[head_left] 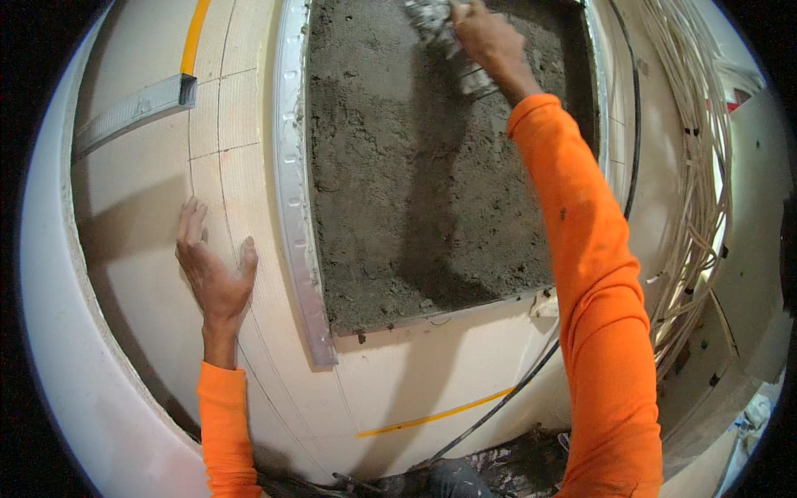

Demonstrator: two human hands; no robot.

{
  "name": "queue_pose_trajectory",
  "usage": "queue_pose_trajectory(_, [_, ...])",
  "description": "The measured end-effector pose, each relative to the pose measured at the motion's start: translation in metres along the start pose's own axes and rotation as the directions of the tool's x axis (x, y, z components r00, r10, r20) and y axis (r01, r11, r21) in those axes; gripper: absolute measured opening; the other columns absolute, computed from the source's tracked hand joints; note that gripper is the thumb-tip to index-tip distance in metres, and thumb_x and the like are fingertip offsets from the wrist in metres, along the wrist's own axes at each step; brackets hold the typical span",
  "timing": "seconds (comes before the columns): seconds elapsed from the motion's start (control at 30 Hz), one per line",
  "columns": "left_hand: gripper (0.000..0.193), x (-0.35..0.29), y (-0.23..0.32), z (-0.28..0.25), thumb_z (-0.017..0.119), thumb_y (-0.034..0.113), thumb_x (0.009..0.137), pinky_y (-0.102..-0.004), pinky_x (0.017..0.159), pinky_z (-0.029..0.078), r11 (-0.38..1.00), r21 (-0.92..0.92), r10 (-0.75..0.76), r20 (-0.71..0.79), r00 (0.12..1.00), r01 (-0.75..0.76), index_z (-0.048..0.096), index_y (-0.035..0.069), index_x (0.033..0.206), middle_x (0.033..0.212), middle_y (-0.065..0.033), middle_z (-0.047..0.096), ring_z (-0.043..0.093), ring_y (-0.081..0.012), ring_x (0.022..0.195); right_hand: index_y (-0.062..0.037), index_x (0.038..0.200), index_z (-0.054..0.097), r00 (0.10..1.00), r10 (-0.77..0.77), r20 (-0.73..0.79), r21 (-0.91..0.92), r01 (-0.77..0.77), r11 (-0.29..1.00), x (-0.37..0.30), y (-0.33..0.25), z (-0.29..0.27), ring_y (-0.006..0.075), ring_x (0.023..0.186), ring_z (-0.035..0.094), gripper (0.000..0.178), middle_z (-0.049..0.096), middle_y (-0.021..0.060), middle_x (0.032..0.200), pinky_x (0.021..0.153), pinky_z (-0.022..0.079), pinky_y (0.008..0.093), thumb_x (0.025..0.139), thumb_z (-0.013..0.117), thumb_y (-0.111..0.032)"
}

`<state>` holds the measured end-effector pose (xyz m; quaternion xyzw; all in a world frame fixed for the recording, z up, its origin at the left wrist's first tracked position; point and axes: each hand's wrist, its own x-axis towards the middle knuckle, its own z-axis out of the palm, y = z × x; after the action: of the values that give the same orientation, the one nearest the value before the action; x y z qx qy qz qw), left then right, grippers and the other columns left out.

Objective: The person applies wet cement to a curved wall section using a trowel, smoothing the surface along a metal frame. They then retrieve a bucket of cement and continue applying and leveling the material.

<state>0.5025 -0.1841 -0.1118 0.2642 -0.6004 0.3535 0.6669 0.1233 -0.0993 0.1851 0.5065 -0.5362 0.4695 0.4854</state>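
My right hand (490, 41) is closed around the handle of a plastering trowel (430, 18), partly hidden behind the hand. The mortar-smeared trowel lies against the upper part of a panel of rough grey mortar (374, 191). A metal profile strip (292, 174) with a row of slots borders the mortar on the left. Further left, my left hand (217, 278) is open with its fingers spread against the pale board wall, holding nothing. Pencil lines run down the board beside that hand.
A hollow metal channel (137, 114) sticks out at upper left, near a yellow strip (195, 37). Bundled pale cables (697, 166) hang at right. A black cable (506, 394) slants below the mortar, crossing near another yellow strip (432, 415). Dark debris lies at the bottom.
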Motion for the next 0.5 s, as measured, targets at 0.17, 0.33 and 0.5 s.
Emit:
queue_pose_trajectory(0.17, [0.077, 0.003, 0.002, 0.001, 0.073, 0.012, 0.081, -0.0487, 0.118, 0.031, 0.999, -0.035, -0.021, 0.008, 1.0, 0.021, 0.035, 0.009, 0.148, 0.152, -0.018, 0.039, 0.036, -0.0374, 0.143, -0.0017, 0.13, 0.058, 0.986, 0.162, -0.046, -0.034, -0.163, 0.986, 0.011, 0.049, -0.018, 0.0477, 0.112, 0.064, 0.06, 0.067, 0.0296, 0.118, 0.095, 0.049, 0.0562, 0.105, 0.032, -0.05])
queue_pose_trajectory(0.33, [0.077, 0.003, 0.004, 0.0, 0.073, 0.013, 0.081, -0.0479, 0.118, 0.031, 0.995, -0.083, -0.061, 0.007, 0.998, 0.062, 0.035, 0.01, 0.148, 0.152, -0.0176, 0.039, 0.037, -0.0371, 0.142, -0.0087, 0.134, 0.057, 0.947, 0.309, -0.091, -0.048, -0.314, 0.948, -0.027, 0.111, 0.001, 0.0491, 0.12, 0.06, 0.067, 0.064, 0.0298, 0.126, 0.101, 0.045, 0.0577, 0.103, 0.031, -0.062])
queue_pose_trajectory(0.5, [0.078, 0.004, 0.005, 0.002, 0.074, 0.017, 0.081, -0.048, 0.115, 0.035, 0.999, 0.031, -0.017, 0.001, 1.0, 0.017, 0.035, 0.01, 0.148, 0.152, -0.0168, 0.039, 0.038, -0.0363, 0.142, -0.0038, 0.126, 0.052, 0.968, 0.252, -0.001, 0.24, -0.244, 0.94, -0.145, 0.099, 0.029, 0.0564, 0.096, 0.064, 0.055, 0.068, 0.0349, 0.103, 0.083, 0.051, 0.0615, 0.104, 0.043, -0.053])
